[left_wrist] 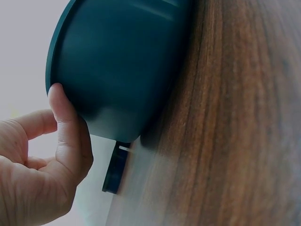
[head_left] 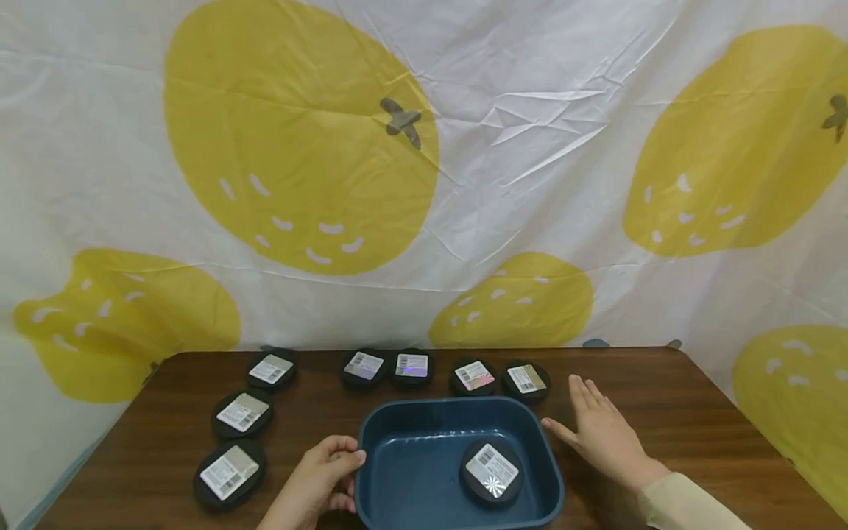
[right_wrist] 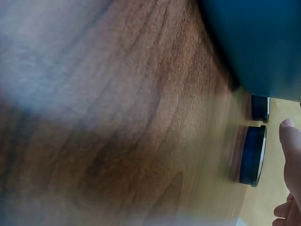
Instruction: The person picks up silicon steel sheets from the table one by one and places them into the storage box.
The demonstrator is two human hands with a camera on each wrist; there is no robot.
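Grip on the left is a pinch: the left hand (head_left: 318, 478) has its fingers and thumb bent in on the left rim of the blue tray (head_left: 414, 478), with the fingertips against the edge. The right hand (head_left: 606, 434) holds nothing, its fingers straight and pointing away over the desk (head_left: 689, 412), its thumb just beside the tray's right rim (whether it touches, I cannot tell). One black disc (head_left: 492, 473), white label up, lies flat inside the tray, towards the right. Seven more lie on the desk: three discs (head_left: 241, 414) in a line to the left, and four discs (head_left: 411, 366) in two pairs behind the tray.
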